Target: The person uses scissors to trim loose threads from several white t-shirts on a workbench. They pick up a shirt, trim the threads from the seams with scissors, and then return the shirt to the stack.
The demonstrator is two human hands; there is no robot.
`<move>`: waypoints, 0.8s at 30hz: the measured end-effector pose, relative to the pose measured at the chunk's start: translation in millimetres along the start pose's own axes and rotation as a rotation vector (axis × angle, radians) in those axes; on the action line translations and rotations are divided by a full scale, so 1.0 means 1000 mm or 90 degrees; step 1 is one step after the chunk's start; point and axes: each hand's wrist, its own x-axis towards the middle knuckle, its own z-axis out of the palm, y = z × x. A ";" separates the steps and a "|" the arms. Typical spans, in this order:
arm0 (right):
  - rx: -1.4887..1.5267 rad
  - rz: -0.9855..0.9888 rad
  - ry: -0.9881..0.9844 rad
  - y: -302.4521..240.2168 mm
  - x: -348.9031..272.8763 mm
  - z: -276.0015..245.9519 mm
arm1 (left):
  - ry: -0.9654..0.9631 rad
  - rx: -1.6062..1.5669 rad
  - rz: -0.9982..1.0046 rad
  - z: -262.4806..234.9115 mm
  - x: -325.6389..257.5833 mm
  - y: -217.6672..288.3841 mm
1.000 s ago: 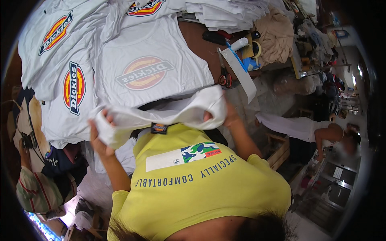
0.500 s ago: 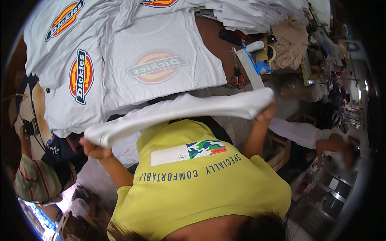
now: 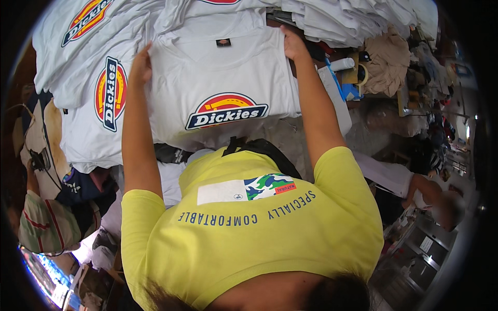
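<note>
A white T-shirt [image 3: 228, 72] lies spread over the work surface in front of me, its neckline at the far end. A red, yellow and dark-blue printed emblem shows on it, and a small dark label sits inside the neck. My left hand [image 3: 141, 66] is closed on the shirt's far left shoulder edge. At the far right shoulder edge my right hand [image 3: 294, 45] grips it in the same way. The shirt's near part drapes over the front edge, close to my body. Fingertips of both hands are partly hidden by the cloth.
More printed white shirts [image 3: 85, 140] lie at the left, and a white cloth stack [image 3: 347, 23] stands at the far right. Beyond my right arm are a tape roll [image 3: 363, 75] and beige cloth [image 3: 386, 62]. A striped sleeve [image 3: 49, 223] and another person [image 3: 438, 194] are nearby.
Both hands have moved away from my body to the far side, carrying the shirt from a stretched, blurred band to lying flat, emblem showing. It now covers the shirt beneath; the scissors are hidden.
</note>
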 end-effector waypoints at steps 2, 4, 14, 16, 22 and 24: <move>-0.020 -0.041 -0.006 0.012 0.001 0.018 | 0.128 0.096 0.012 0.001 -0.010 -0.009; -0.030 -0.031 -0.052 0.011 -0.008 0.015 | 0.085 0.082 0.044 -0.001 -0.019 -0.013; -0.745 -0.072 0.137 0.061 -0.230 -0.026 | 0.114 0.223 -0.069 0.009 -0.212 -0.066; -0.732 -0.100 0.135 0.084 -0.247 -0.042 | 0.103 0.209 -0.091 0.005 -0.227 -0.076; -0.668 -0.112 0.158 0.109 -0.252 -0.053 | -0.014 0.643 -0.051 -0.005 -0.232 -0.085; -0.703 -0.075 0.162 0.110 -0.252 -0.055 | -0.002 0.744 -0.081 -0.004 -0.235 -0.092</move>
